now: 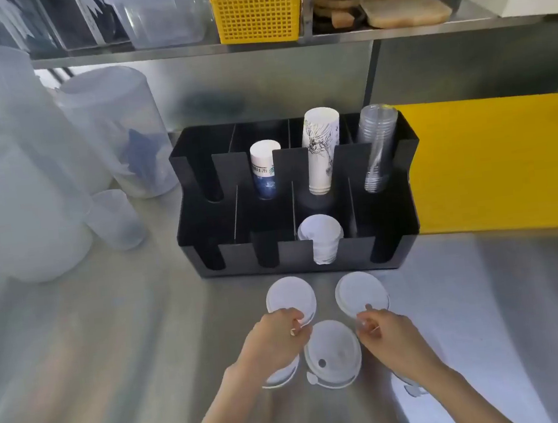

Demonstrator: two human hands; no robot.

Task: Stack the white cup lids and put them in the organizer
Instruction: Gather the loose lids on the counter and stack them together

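Several white cup lids lie flat on the steel counter in front of a black organizer (390,230). My left hand (274,339) pinches the near edge of the left lid (288,294). The fingertips of my right hand (390,334) grip the near edge of the right lid (358,291). A third lid (333,352) rests between my hands. Another lid (283,376) shows partly under my left wrist, and a further lid (411,387) peeks out below my right forearm. A stack of white lids (321,237) stands in a front slot of the organizer.
The organizer's back slots hold a small white cup stack (264,168), a tall printed cup stack (321,148) and clear cups (377,146). A yellow board (500,164) lies to its right. Translucent plastic containers (29,203) crowd the left. A shelf above carries a yellow basket (256,7).
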